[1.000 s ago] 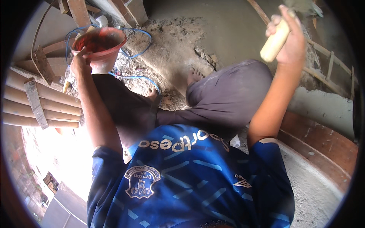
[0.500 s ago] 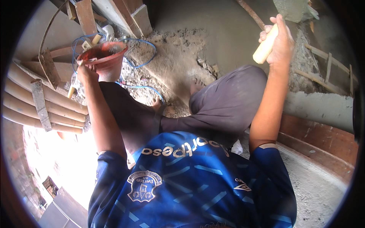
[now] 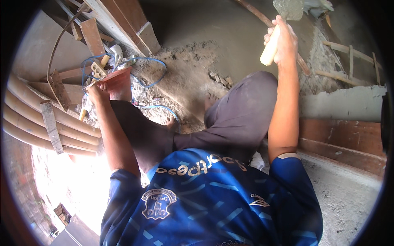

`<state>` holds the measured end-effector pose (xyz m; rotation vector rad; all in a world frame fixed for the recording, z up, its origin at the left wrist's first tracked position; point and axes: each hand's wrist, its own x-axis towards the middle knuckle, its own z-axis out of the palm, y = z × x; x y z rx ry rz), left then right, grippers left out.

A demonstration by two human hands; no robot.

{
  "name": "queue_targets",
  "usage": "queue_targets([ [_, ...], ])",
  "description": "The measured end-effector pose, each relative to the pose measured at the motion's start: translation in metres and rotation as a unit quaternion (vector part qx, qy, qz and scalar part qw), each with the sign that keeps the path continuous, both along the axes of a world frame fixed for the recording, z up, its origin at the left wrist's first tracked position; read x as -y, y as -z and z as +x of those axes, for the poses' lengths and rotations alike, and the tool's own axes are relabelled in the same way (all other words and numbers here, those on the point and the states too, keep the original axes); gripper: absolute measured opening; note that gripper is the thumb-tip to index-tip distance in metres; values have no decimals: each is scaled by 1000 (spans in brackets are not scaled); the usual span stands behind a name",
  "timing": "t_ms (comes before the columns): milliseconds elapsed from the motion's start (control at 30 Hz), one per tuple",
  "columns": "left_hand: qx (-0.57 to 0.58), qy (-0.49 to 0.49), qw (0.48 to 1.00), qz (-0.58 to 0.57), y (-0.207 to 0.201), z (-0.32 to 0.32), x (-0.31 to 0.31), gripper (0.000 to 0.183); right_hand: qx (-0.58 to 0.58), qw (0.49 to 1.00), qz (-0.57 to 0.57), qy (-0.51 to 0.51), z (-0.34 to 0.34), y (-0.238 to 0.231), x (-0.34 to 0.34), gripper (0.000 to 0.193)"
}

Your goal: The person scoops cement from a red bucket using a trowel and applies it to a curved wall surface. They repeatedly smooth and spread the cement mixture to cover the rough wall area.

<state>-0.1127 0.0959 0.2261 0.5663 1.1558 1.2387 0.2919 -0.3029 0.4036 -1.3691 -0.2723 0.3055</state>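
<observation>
On the left, my left hand (image 3: 99,94) is closed on the rim of a reddish bucket (image 3: 120,85). The bucket is tilted, its mouth facing away, so its inside is hidden. At the upper right, my right hand (image 3: 286,46) wraps round the pale yellow handle of a trowel (image 3: 269,52). The trowel's grey, mortar-coated blade points away from me, over wet grey mortar (image 3: 242,39) spread on the floor.
A blue cable (image 3: 165,67) loops behind the bucket beside a pale socket block (image 3: 97,70). Bamboo poles (image 3: 33,110) lie at left. A wooden post (image 3: 123,24) stands at the back. A long stick (image 3: 256,13) lies across the mortar. At right runs a low ledge (image 3: 344,104).
The bucket has tipped away, so its opening no longer shows. My right hand with the trowel appears slightly farther left and up. The whole view has shifted a little.
</observation>
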Motion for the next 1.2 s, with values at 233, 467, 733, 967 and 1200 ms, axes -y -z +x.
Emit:
queue_targets([
  [233, 13, 18, 1000, 20, -12, 18, 16, 18, 20, 1000, -17, -1, 6, 2, 8, 27],
  [467, -44, 1, 998, 50, -35, 31, 36, 31, 15, 1000, -24, 6, 8, 2, 12, 27],
  [733, -78, 14, 990, 116, -46, 35, 49, 35, 15, 1000, -22, 13, 3, 2, 8, 26],
  [967, -1, -43, 998, 42, -25, 19, 25, 12, 14, 1000, -18, 7, 7, 6, 6, 28],
  [1200, 36, -67, 997, 12, -17, 15, 18, 20, 24, 1000, -16, -8, 4, 2, 4, 30],
])
